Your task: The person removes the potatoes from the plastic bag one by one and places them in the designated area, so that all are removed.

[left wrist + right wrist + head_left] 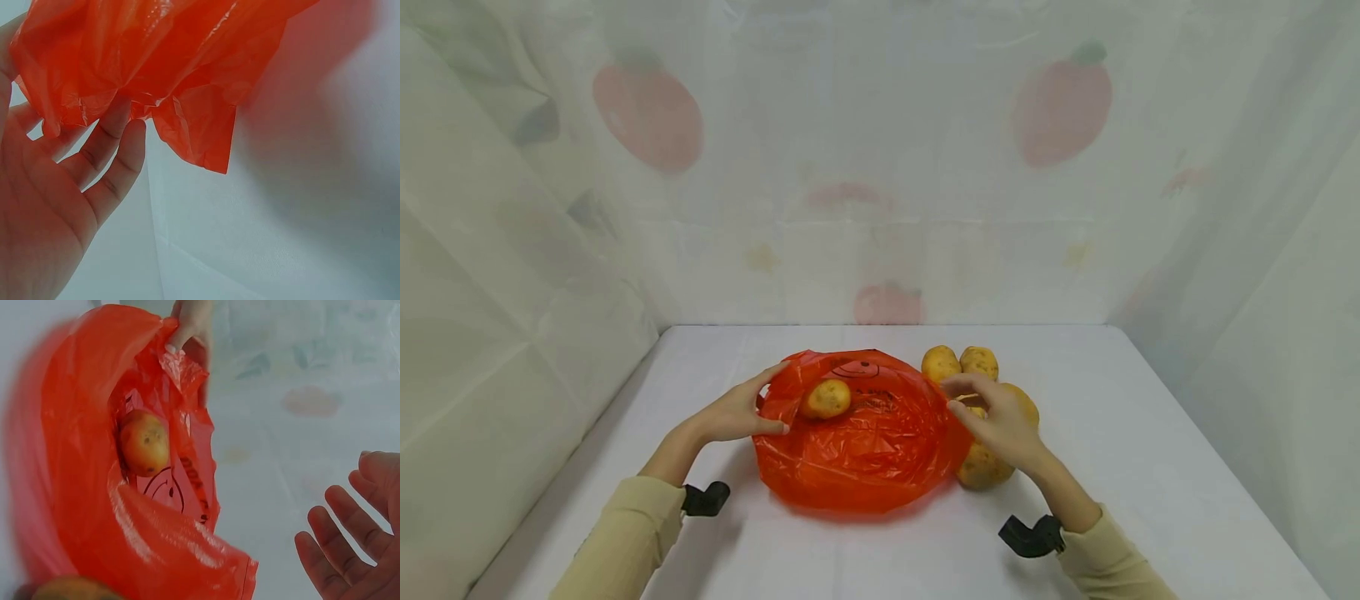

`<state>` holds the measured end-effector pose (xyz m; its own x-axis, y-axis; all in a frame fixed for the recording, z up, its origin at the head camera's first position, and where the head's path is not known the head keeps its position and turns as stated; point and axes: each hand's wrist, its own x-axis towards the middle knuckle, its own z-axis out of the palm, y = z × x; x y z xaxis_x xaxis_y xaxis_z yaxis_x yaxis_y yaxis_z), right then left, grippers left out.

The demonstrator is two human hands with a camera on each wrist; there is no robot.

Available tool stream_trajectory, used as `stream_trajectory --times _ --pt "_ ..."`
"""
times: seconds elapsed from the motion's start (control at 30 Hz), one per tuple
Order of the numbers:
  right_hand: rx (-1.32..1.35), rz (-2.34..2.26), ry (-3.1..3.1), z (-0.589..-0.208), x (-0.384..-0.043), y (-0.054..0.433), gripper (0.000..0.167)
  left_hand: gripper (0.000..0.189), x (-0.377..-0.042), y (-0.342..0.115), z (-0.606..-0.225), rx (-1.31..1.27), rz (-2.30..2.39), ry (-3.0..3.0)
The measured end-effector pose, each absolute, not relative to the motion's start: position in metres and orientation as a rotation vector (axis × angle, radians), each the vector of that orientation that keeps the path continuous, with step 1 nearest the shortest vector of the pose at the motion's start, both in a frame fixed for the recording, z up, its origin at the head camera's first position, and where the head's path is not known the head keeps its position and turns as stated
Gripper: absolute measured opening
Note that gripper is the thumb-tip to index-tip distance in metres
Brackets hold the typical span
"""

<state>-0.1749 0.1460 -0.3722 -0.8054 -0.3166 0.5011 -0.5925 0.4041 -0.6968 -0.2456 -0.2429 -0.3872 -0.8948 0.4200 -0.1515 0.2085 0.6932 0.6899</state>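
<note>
A red plastic bag (880, 450) lies on the table with its mouth spread, a printed smiling face showing inside. One potato (829, 399) rests in the mouth; the right wrist view also shows this potato (145, 444). My left hand (741, 410) grips the bag's left edge, thumb in front and fingers behind; in the left wrist view the fingers (103, 147) are bent against the red film. Over the bag's right side and the loose potatoes hovers my right hand (1003, 425), fingers spread and holding nothing. Beside the bag, the right wrist view shows that hand (369, 531) apart from it.
Several potatoes sit right of the bag: two at the back, one potato (941, 364) beside another potato (980, 362), and a potato (985, 468) near the front. Partly hidden behind my right hand is a further potato (1024, 406). White curtains (880, 250) enclose the white table (1150, 467).
</note>
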Motion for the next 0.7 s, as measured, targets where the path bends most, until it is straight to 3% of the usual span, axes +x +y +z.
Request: stream_trajectory --times 0.3,0.7 --pt "0.839 1.461 -2.372 -0.383 -0.195 0.131 0.029 0.095 -0.246 -0.243 -0.389 0.484 1.041 2.595" --pt "0.902 1.478 -2.439 -0.355 -0.189 0.1 0.031 0.095 -0.245 -0.242 -0.39 0.471 1.036 2.604"
